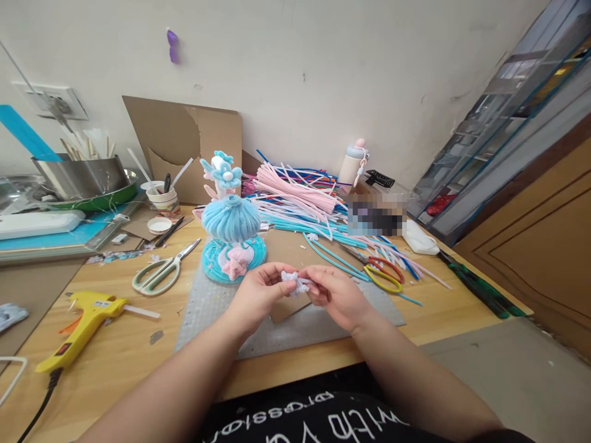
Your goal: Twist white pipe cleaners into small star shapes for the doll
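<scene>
A small, pale lilac fuzzy piece point(295, 282), apparently bent pipe cleaner, is pinched between both hands above the grey cutting mat point(207, 320). My left hand point(265, 292) grips it from the left with thumb and fingertips. From the right, my right hand point(339, 295) holds its other side with closed fingers. Just beyond my left hand stands a blue pipe-cleaner figure point(231, 221) with a pleated dome, flowers on top and a round blue base. A pink starfish shape point(235, 263) sits at the front of that base. Fingers partly cover the lilac piece.
Left of the mat lie green-handled scissors point(159, 274) and a yellow glue gun point(85, 320). Behind, pink pipe cleaners point(295, 191) are heaped with blue and white ones. Red-and-yellow-handled scissors point(383, 277) lie at right, near green-handled pliers point(480, 289). A paper cup point(164, 200) stands at back left.
</scene>
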Demonstrator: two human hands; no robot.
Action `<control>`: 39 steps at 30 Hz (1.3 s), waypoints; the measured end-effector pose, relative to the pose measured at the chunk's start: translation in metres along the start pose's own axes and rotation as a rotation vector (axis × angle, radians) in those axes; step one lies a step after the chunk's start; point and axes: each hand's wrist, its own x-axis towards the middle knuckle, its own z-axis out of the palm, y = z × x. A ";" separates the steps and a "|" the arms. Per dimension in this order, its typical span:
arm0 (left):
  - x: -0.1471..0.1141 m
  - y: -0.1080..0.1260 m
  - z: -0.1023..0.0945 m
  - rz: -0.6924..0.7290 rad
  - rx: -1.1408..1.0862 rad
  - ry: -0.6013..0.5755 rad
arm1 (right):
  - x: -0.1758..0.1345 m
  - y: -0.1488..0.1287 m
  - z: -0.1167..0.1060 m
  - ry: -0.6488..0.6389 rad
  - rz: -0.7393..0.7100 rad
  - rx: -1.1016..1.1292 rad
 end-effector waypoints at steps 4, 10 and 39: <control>0.000 -0.002 0.001 0.036 -0.038 0.053 | -0.004 -0.004 -0.006 -0.094 0.043 0.074; -0.006 0.000 0.009 0.007 -0.190 0.057 | -0.009 0.002 -0.001 -0.070 -0.089 -0.017; -0.004 -0.008 0.015 0.083 -0.103 0.138 | -0.004 0.020 0.015 0.198 -0.257 -0.024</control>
